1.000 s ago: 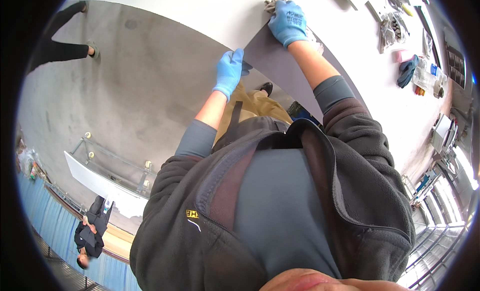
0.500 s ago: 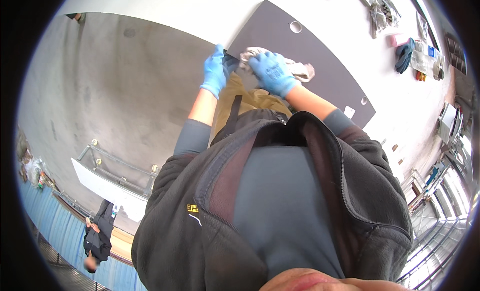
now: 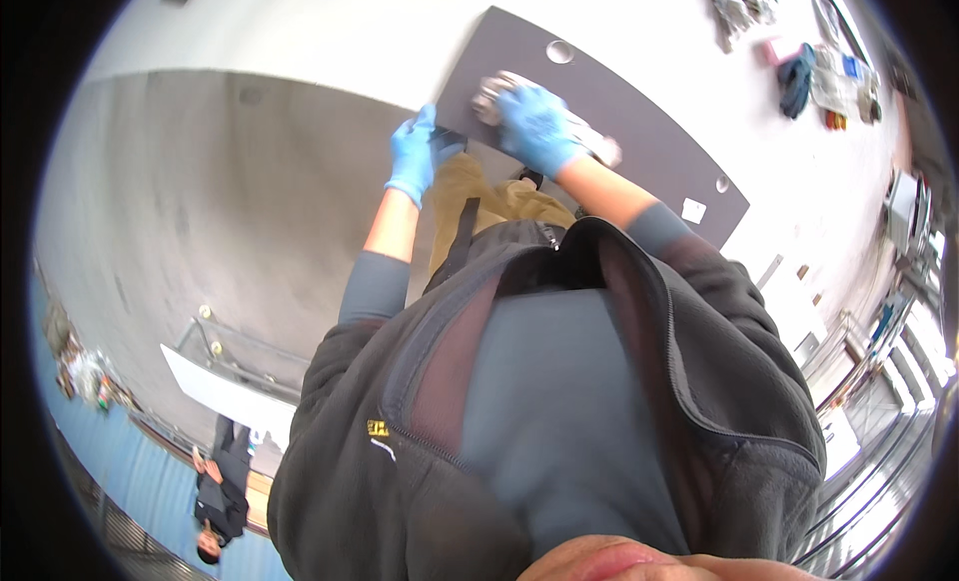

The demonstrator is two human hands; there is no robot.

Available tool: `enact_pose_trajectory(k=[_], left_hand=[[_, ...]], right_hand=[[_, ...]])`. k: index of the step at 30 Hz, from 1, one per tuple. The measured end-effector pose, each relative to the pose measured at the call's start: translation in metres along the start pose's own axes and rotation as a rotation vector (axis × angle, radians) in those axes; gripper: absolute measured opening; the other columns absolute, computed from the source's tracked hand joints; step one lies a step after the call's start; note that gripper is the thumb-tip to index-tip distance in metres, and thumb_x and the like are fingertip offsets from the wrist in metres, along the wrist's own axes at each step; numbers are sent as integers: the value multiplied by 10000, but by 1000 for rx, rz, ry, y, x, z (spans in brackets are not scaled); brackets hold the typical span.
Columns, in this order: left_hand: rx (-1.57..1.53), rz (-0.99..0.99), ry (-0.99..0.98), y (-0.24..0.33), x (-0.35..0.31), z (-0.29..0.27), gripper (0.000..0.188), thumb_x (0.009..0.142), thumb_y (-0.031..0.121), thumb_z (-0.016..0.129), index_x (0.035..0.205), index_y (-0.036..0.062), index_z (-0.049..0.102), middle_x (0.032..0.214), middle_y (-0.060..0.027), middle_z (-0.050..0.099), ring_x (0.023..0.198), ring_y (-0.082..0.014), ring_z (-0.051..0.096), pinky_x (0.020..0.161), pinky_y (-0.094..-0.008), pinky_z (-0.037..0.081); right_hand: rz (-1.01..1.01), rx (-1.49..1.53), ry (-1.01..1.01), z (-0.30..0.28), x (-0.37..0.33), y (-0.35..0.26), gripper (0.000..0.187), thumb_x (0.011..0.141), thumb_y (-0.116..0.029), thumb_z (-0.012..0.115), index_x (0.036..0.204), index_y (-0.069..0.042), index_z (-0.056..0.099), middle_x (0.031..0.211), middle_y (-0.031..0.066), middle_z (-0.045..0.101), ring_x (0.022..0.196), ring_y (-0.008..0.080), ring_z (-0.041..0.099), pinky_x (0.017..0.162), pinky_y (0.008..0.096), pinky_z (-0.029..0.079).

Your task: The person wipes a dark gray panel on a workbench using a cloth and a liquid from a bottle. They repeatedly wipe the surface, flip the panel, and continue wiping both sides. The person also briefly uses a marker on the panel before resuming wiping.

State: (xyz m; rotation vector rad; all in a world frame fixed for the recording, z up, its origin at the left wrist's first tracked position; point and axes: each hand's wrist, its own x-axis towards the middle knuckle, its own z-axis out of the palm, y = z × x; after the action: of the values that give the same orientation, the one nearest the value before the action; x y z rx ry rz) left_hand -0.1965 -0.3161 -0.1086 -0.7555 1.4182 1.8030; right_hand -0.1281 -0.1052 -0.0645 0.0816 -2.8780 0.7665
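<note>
Stands at a white counter (image 3: 300,43) with a dark grey panel (image 3: 644,136) lying on it. Grips the panel's left corner in the gloved left hand (image 3: 412,156); with the gloved right hand (image 3: 537,131), clasps a crumpled pale cloth (image 3: 489,98) against its top.

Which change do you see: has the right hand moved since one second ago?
Yes, toward the person: against the white table, the right hand is now closer to the near edge, with the pale cloth under it.

Crumpled cloth (image 3: 487,99), blurred and partly hidden under the right hand (image 3: 536,129)
</note>
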Motion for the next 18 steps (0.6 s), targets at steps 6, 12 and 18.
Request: enact_pose_trajectory(k=[6, 12, 18], left_hand=[[122, 64, 20, -3, -1, 4, 491, 1057, 427, 660, 1215, -37, 636, 1083, -174, 724, 910, -331, 762, 753, -458, 668], [172, 59, 32, 0, -3, 8, 539, 1052, 490, 650, 1247, -12, 620, 1125, -181, 719, 1013, -352, 736, 845, -508, 641], [149, 35, 44, -7, 0, 8, 548, 1067, 511, 611, 1277, 6, 591, 1156, -180, 700, 1039, -348, 717, 914, -547, 617]], right_hand=[[59, -54, -33, 12, 22, 21, 218, 837, -151, 666, 1047, -95, 657, 1070, 190, 695, 1005, 401, 674, 893, 510, 545], [673, -415, 298, -104, -126, 165, 175, 852, -79, 614, 995, -73, 716, 928, 190, 739, 870, 433, 694, 838, 532, 574], [1008, -454, 699, -104, -156, 196, 173, 936, -159, 594, 983, -47, 717, 947, 196, 725, 893, 393, 698, 803, 487, 560]])
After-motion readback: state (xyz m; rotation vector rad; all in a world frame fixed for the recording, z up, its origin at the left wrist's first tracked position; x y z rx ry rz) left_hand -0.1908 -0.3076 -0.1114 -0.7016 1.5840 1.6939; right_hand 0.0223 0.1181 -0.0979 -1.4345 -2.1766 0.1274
